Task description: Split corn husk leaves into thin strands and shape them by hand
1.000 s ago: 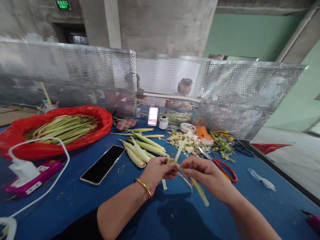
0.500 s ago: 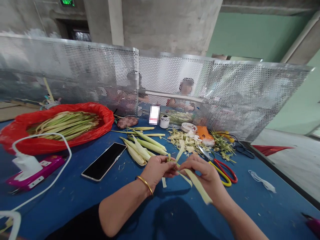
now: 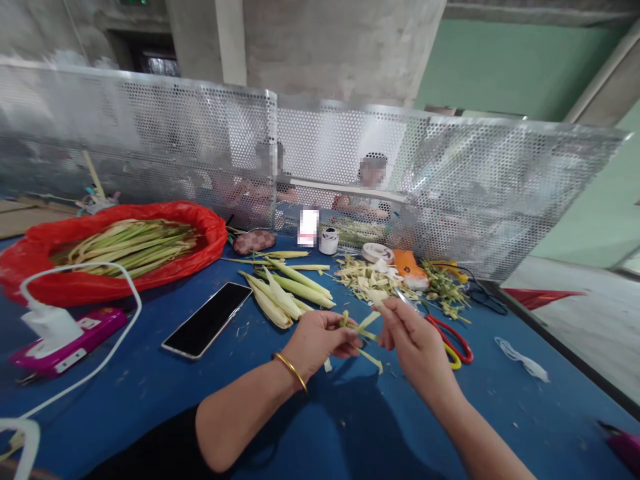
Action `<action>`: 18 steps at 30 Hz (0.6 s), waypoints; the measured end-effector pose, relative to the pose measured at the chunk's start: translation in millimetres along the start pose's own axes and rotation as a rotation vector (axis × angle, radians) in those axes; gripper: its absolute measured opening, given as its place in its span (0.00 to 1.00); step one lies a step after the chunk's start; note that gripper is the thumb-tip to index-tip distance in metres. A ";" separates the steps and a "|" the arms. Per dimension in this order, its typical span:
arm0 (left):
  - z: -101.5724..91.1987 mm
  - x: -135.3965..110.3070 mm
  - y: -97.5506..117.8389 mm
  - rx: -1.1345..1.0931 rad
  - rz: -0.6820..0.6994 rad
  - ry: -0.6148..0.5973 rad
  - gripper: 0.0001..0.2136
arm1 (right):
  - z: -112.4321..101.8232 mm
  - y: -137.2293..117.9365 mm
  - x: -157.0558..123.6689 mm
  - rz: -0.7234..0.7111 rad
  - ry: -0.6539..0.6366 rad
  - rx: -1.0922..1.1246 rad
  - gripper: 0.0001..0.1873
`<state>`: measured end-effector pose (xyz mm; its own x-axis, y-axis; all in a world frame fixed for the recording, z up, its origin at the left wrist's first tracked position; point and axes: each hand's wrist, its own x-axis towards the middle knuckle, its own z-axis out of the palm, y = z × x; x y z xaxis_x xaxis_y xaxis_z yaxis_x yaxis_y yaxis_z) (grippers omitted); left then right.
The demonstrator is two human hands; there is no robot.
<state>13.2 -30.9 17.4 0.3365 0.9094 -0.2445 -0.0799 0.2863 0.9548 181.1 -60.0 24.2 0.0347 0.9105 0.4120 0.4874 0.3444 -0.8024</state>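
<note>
Pale green strips of plant husk [image 3: 369, 323] meet between my two hands, just above the blue table. My left hand [image 3: 325, 339], with a gold bangle at the wrist, pinches the spot where the strips cross. My right hand [image 3: 407, 333] is closed on one strip end, its fingertips pressed together to the right of the crossing. Several whole green husks [image 3: 295, 290] lie just beyond my left hand. Scissors with red and yellow handles [image 3: 453, 340] rest behind my right hand, partly covered by it.
A red plastic bag [image 3: 215, 233] of long stalks stands at the left. Near it are a phone [image 3: 207, 321] and a purple power strip [image 3: 95, 340] with a white cable. Husk scraps [image 3: 363, 277] lie mid-table before a perforated metal screen [image 3: 325, 133]; people sit behind it.
My right hand has let its wide, downward-hanging strip go from view and now pinches a strip end, slightly up and farther right from my left hand. The left hand stays nearly in place.
</note>
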 end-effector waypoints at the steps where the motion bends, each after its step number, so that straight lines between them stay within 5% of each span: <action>1: 0.0 -0.1 -0.3 0.004 0.001 -0.001 0.08 | 0.0 0.0 -0.2 -0.033 -0.032 -0.090 0.14; 6: -0.6 1.4 -2.2 0.006 0.032 -0.018 0.10 | -1.1 4.3 0.9 -0.153 -0.089 -0.310 0.12; 18: 1.0 -2.4 -0.9 0.089 0.064 -0.090 0.08 | -4.8 9.6 5.1 -0.166 -0.159 -0.288 0.11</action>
<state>13.4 -33.6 17.3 0.4161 0.8932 -0.1707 -0.0220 0.1976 0.9800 190.1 -53.2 20.7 -0.1903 0.8794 0.4363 0.7014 0.4328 -0.5664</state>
